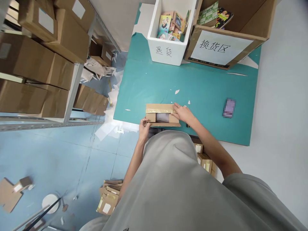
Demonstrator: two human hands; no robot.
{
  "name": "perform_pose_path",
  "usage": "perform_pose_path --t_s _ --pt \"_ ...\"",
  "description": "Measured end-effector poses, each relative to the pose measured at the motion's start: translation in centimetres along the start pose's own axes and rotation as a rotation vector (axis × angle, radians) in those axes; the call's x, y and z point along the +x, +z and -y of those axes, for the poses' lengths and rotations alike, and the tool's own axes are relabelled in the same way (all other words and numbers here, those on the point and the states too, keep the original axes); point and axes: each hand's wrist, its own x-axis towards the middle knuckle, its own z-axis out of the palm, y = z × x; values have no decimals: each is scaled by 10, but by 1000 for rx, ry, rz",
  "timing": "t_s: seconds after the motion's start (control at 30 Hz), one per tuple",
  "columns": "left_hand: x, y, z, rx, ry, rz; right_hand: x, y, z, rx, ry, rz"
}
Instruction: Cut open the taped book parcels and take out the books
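Observation:
A small cardboard box [151, 118] lies at the front edge of the green table, its top flaps folded partly open. Shiny tape runs along its far flap, and something greyish [162, 117] shows through the gap in the middle. My left hand [143, 126] pinches the near left corner of the box, thumb on the near flap. At the far right corner, my right hand [181, 113] has its fingers over the flap and grips the box there.
Across the green tabletop [154, 80], a white bin [166, 53] with small books stands beside a large labelled carton [216, 48]. A blurred purple item [229, 108] lies to the right. Shelves of brown boxes [26, 57] rise at left; paper scraps [109, 123] litter the floor.

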Motion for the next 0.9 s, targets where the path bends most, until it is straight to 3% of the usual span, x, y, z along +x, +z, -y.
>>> perform_pose_path --t_s 0.23,0.4,0.5,0.63,0.73,0.8,0.9 --pt "7 -17 20 56 235 182 31 -16 -33 207 97 -91" --pt "13 -31 11 425 343 265 51 -1 -25 315 279 -258" --pt "14 -20 -10 733 468 289 42 11 -2 272 311 -335" --pt "19 21 -31 1067 570 315 19 28 38 164 146 -291" --pt "23 46 -37 1151 574 245 4 37 56 131 42 -272" --pt "23 49 -40 1124 594 200 -4 37 56 149 27 -313" --pt "24 30 -47 995 639 150 -22 33 41 200 89 -407"
